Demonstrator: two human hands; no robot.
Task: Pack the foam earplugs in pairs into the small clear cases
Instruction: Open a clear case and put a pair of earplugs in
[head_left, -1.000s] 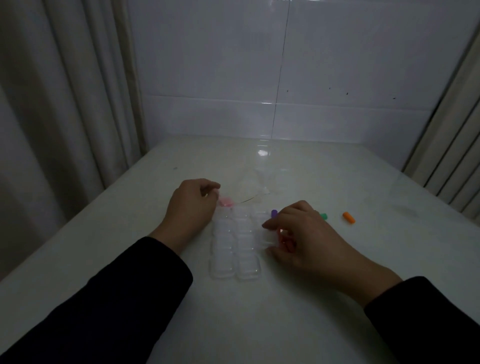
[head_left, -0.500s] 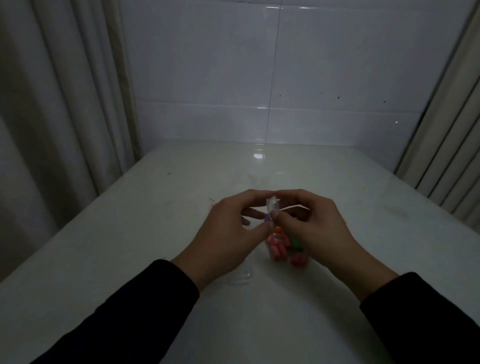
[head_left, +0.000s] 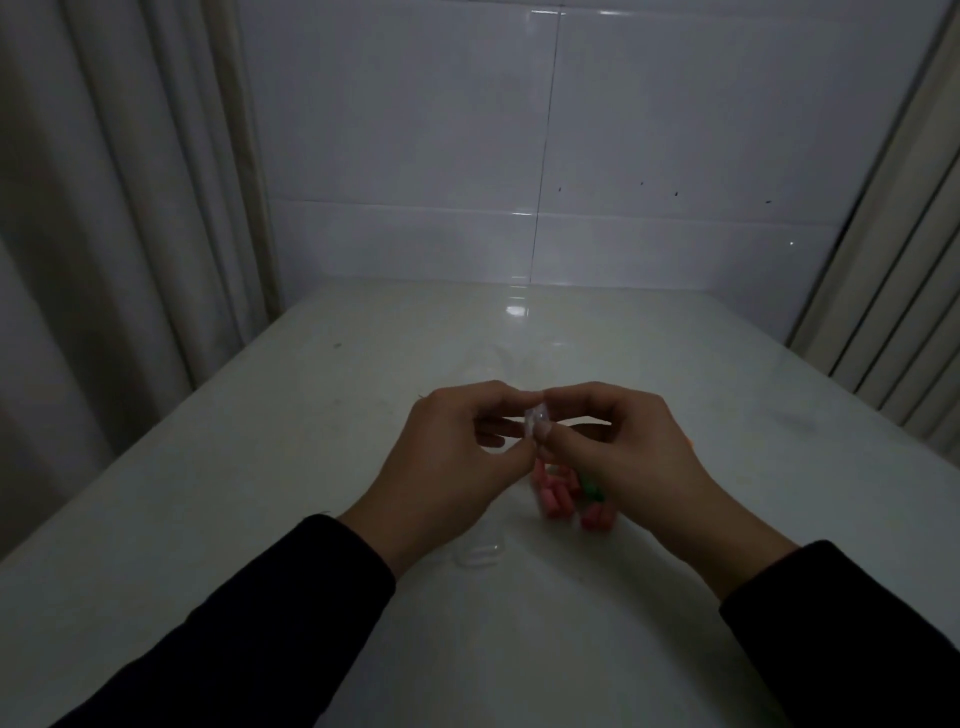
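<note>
Left hand (head_left: 447, 457): raised above the bench (head_left: 270, 467), fingers curled, thumb and fingertips pinching one side of a small clear case (head_left: 536, 418).
Right hand (head_left: 623, 457): raised level with the left, fingers curled, pinching the opposite side of the same case; the two hands meet at it, fingertips touching. Whether the case is open or closed, and what it contains, cannot be told in the dim light.
Pink earplugs (head_left: 553, 493): a small cluster lying on the bench directly under the hands, partly hidden by them.
Green earplug (head_left: 592, 488): beside the pink ones, mostly covered by the right hand.
Clear cases (head_left: 480, 553): on the bench near the left wrist, only a faint edge visible; number cannot be told.
Sleeves (head_left: 260, 623): dark, covering both forearms to the wrists.
Surroundings: pale bench set against a white tiled wall (head_left: 519, 156), curtains (head_left: 104, 208) hanging at the left and right.
</note>
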